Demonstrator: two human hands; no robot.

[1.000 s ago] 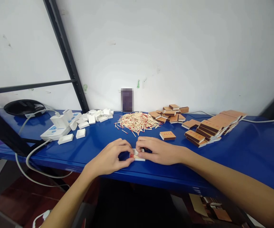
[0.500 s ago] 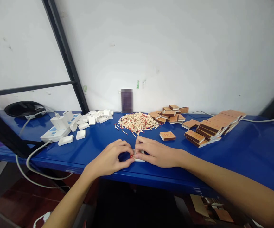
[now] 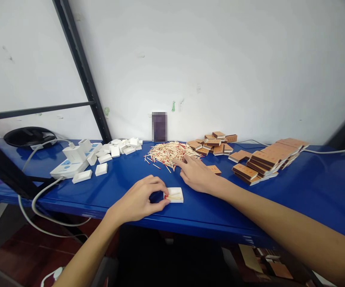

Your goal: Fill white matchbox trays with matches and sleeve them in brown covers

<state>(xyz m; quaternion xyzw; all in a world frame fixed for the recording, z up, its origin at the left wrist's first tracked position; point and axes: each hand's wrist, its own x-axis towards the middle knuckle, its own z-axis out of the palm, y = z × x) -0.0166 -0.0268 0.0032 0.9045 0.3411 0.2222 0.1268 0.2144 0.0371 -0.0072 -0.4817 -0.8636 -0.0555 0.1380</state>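
Observation:
A small white matchbox tray (image 3: 174, 195) with a few red-tipped matches in it lies near the front edge of the blue table (image 3: 310, 191). My left hand (image 3: 139, 199) pinches the tray's left end with thumb and fingers. My right hand (image 3: 194, 172) is stretched forward, fingers flat and spread, its tips at the near edge of the loose match pile (image 3: 169, 152). A single brown matchbox sleeve (image 3: 215, 169) lies partly hidden behind my right hand.
White empty trays (image 3: 115, 150) are scattered at the back left beside a white power strip (image 3: 69, 165) with a cable. Brown sleeves (image 3: 214, 142) are heaped behind the matches, and stacked boxes (image 3: 265, 159) lie at the right. A black metal frame (image 3: 82, 71) stands at left.
My right hand has left the tray and reached forward to the match pile. My left hand has stayed on the tray, which now shows fully.

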